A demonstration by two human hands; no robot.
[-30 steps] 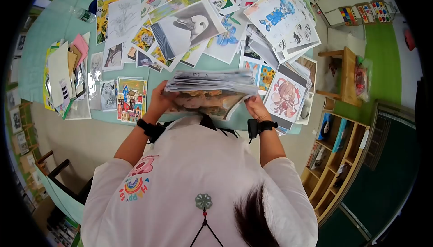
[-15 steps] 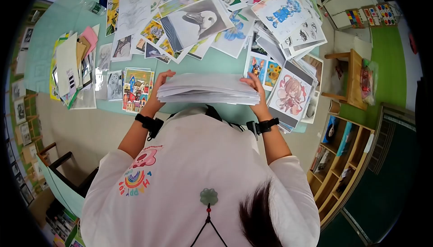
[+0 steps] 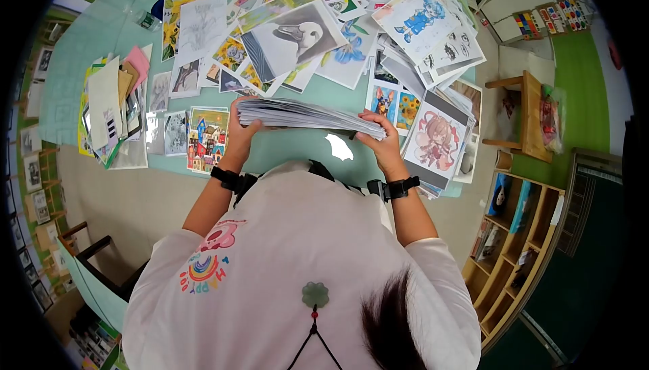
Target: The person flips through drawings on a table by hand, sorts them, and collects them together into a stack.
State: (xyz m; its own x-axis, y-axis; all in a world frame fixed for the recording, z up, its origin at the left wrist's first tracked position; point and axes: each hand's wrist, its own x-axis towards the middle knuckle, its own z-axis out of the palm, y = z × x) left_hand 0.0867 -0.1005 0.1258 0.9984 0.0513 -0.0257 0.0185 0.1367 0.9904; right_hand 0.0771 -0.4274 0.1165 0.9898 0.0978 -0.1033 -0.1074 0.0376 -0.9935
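A thick stack of paper sheets (image 3: 307, 114) is held on edge between my two hands, just above the near side of the table. My left hand (image 3: 245, 127) is closed around its left end, thumb on the side facing me. At the right end, my right hand (image 3: 380, 137) grips the stack with the fingers behind and the thumb in front. Beyond it lies a print of a goose's head (image 3: 301, 32). Left of my left hand is a colourful picture of houses (image 3: 207, 137); right of my right hand, a drawing of a red-haired figure (image 3: 436, 137).
Many overlapping drawings cover the far part of the pale green table (image 3: 284, 148). A pile of papers and folders (image 3: 105, 110) lies at the left, with a clear bottle (image 3: 144, 20) farther back. A wooden stool (image 3: 515, 114) and shelf (image 3: 517, 235) stand at the right.
The stack has tipped from lying nearly flat to standing on edge and shifted slightly away from me. Both hands have closed more firmly on its ends.
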